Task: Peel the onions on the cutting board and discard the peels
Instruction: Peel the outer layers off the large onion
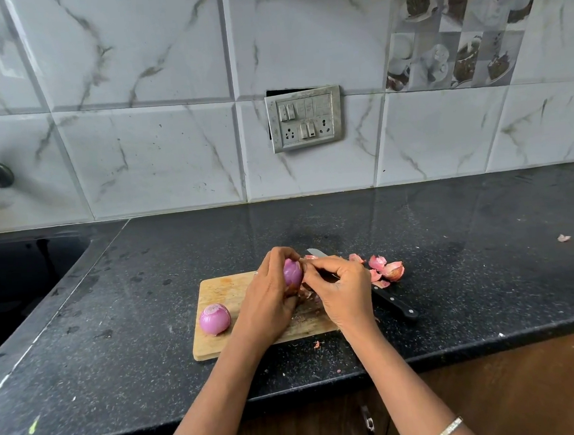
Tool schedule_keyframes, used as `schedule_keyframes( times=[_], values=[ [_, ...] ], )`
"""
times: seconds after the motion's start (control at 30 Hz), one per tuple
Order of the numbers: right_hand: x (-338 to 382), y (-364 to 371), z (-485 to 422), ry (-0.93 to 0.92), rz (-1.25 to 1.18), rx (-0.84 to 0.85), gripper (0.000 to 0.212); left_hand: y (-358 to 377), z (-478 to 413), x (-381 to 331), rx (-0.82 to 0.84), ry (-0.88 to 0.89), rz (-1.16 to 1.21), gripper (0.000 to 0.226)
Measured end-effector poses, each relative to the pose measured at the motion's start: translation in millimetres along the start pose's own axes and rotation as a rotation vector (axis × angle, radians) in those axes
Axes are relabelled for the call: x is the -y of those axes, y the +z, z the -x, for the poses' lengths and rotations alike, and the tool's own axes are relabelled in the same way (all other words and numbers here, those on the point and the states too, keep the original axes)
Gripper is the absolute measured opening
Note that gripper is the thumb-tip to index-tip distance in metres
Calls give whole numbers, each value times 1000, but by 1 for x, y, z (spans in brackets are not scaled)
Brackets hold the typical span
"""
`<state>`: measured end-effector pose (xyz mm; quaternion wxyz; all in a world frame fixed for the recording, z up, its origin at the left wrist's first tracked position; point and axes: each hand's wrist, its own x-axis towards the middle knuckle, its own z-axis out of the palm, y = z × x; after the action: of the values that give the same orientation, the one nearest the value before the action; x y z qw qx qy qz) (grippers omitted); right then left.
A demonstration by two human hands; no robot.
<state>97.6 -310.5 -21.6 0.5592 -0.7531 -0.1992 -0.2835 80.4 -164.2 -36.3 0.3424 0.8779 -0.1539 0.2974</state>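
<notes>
A black speckled counter (147,297) is seen running beneath a marble-tiled wall, with a dark sink (16,283) set into it at the left. A wooden cutting board (222,287) is laid near the counter's front edge. Above the board, a purple onion (292,271) is held in the curled grip of the left hand (268,304), while the right hand (343,292) is brought against it — fingertips pinched at the skin near the onion's top. A knife (392,301) is laid on the counter at the board's right side, largely hidden behind the right hand. A second onion (214,319), already peeled, is rested on the board's left part. Loose peels (386,269) are scattered on the counter just right of the hands.
</notes>
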Motion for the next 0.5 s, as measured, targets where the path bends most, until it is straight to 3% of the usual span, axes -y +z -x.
schedule_keyframes(
  times=[0.5],
  values=[
    [4,-7,1,145,-237,141,12,-1,0,1,-42,48,-46,56]
  ],
)
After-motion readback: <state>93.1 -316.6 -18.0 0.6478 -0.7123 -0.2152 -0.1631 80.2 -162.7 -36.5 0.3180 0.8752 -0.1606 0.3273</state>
